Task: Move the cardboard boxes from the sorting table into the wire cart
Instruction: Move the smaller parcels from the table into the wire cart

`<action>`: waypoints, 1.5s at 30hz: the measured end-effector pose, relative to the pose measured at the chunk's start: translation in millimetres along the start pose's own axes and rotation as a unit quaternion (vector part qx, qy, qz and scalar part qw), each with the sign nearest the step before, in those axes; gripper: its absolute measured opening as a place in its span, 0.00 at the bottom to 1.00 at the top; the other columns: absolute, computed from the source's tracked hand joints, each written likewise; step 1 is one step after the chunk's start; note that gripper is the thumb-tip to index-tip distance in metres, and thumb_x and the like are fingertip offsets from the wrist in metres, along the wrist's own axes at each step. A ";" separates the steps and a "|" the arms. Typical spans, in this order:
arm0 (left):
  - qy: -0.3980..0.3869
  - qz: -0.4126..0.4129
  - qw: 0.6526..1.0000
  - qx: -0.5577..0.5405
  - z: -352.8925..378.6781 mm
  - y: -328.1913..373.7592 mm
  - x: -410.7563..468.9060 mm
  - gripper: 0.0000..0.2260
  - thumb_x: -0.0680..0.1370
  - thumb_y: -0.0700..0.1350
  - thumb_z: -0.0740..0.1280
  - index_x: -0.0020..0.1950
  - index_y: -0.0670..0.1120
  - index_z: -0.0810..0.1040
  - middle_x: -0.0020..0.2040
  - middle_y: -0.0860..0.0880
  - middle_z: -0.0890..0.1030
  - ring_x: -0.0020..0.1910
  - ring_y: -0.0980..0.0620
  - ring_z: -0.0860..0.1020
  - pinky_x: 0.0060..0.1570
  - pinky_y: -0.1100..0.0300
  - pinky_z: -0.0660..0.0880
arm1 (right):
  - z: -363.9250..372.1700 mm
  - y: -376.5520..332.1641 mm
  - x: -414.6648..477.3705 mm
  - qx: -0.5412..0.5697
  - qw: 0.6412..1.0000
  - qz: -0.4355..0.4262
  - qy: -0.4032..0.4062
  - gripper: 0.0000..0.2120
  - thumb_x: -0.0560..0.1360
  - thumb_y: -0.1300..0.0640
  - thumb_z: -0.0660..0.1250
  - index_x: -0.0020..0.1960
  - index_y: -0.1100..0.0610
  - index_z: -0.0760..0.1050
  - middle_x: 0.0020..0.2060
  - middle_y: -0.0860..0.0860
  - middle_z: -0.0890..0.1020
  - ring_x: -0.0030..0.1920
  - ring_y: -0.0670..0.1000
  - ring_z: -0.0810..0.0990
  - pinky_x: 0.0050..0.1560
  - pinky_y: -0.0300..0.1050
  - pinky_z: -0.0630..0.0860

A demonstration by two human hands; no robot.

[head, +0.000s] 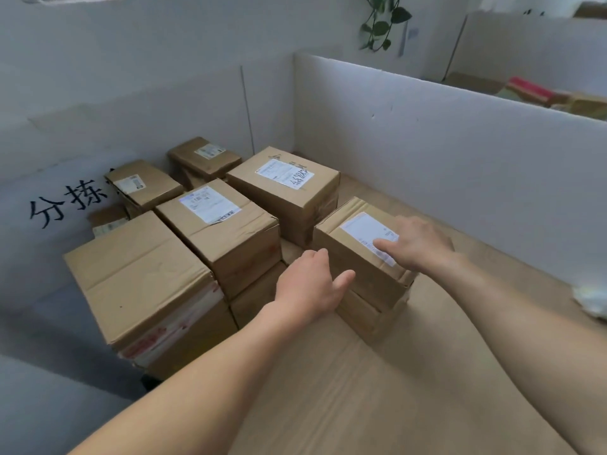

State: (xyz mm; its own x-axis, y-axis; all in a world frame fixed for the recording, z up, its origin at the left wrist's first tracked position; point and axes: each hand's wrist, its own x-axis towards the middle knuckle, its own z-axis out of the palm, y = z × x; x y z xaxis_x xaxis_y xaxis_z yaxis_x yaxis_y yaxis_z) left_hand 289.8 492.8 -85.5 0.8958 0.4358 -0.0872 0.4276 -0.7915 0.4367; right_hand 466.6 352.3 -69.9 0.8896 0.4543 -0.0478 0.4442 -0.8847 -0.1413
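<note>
Our two bare forearms reach in from the near edge over the brown, cardboard-lined surface (377, 389). The left grip (308, 287) clasps the near left corner of the labelled box (364, 257), with the thumb laid against the near face and the fingers curled down beside the left face. This box sits near the middle of the surface, stacked on a lower box (371, 316). The right grip (417, 244) lies flat and uncurled on its top, with the fingers spread and the thumb across the white label.

To the left we see a plain large box (141, 277) at the surface's near left edge. Just beside it is a taller box (223, 231) with a label on top. Behind that stands a wide box (285, 185), also labelled, and two smaller boxes (144, 185) (203, 156) sit at the back left. A white partition (443, 152) closes the right side. On the left wall (49, 159) we read black painted characters, and a green plant (381, 21) hangs beyond.
</note>
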 end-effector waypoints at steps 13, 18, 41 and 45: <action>-0.021 -0.066 0.997 -0.039 25.7 10.6 29.5 0.23 0.79 0.65 0.61 0.57 0.46 0.75 0.54 0.47 0.77 0.54 0.44 0.77 0.46 0.52 0.71 | 21.9 5.1 15.5 0.098 0.993 0.051 -0.047 0.31 0.68 0.29 0.62 0.58 0.52 0.76 0.56 0.53 0.82 0.56 0.59 0.79 0.48 0.50 0.73; -0.015 -0.081 0.992 -0.092 28.4 11.5 27.4 0.25 0.78 0.62 0.65 0.66 0.45 0.73 0.62 0.46 0.79 0.59 0.44 0.77 0.56 0.50 0.75 | 28.0 0.9 2.8 0.147 0.986 0.048 -0.065 0.27 0.67 0.32 0.64 0.54 0.51 0.78 0.50 0.52 0.83 0.52 0.58 0.80 0.51 0.50 0.77; 0.057 -0.149 0.969 -0.188 -13.2 -80.9 -188.8 0.24 0.75 0.59 0.72 0.63 0.47 0.71 0.59 0.50 0.80 0.54 0.50 0.80 0.51 0.50 0.81 | 43.1 -104.7 -209.0 0.196 0.978 -0.030 -0.059 0.27 0.66 0.31 0.66 0.53 0.50 0.75 0.47 0.47 0.81 0.48 0.52 0.79 0.47 0.50 0.77; 0.074 -0.175 0.960 -0.207 -18.2 -109.9 -267.7 0.23 0.75 0.59 0.72 0.63 0.48 0.70 0.59 0.51 0.79 0.53 0.51 0.79 0.51 0.52 0.81 | 54.1 -138.2 -273.4 0.198 0.975 -0.071 -0.074 0.24 0.68 0.31 0.68 0.54 0.48 0.73 0.46 0.44 0.80 0.46 0.48 0.79 0.43 0.49 0.77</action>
State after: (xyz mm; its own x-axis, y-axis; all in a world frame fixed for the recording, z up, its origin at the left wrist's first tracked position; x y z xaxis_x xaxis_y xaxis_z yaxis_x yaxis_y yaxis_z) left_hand 0.7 471.0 -93.9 0.6665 0.7240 -0.1779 0.5865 -0.3618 0.7247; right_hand 156.2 356.0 -90.8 0.7841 0.6048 -0.1391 0.4588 -0.7159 -0.5263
